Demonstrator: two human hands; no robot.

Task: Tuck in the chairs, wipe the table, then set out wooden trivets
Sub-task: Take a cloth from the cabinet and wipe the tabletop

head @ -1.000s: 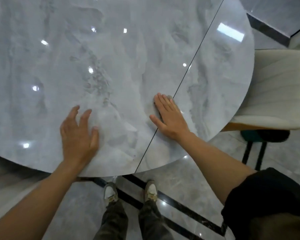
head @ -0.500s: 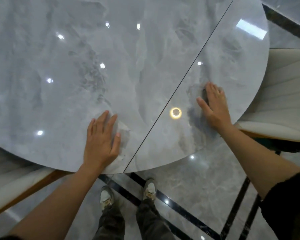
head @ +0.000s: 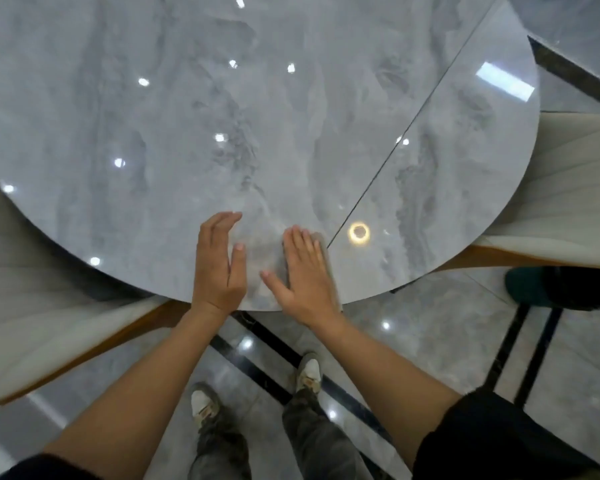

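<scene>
The bench (head: 222, 116), a glossy grey marble round, is in the wiping stage by the look of it. The right hand (head: 307, 275) lies flat near the front edge, pressing a thin grey cloth (head: 269, 251) onto the stone. Its grip is wide, with the fingers straight and nothing pinched. The left hand (head: 219, 268) stands just beside it on its edge, fingers also straight and grip wide, holding nothing. Whether it touches the cloth cannot be told.

A cream chair on the left (head: 49, 323) and another on the right (head: 568, 202) both sit with their seats partly under the rim, so the tucking seems done, at least for these two. No wooden trivets show anywhere. Judging from this, wiping is under way at the near edge. How much of the top has been covered cannot be read from the surface. Setting out the trivets remains entirely to do.
</scene>
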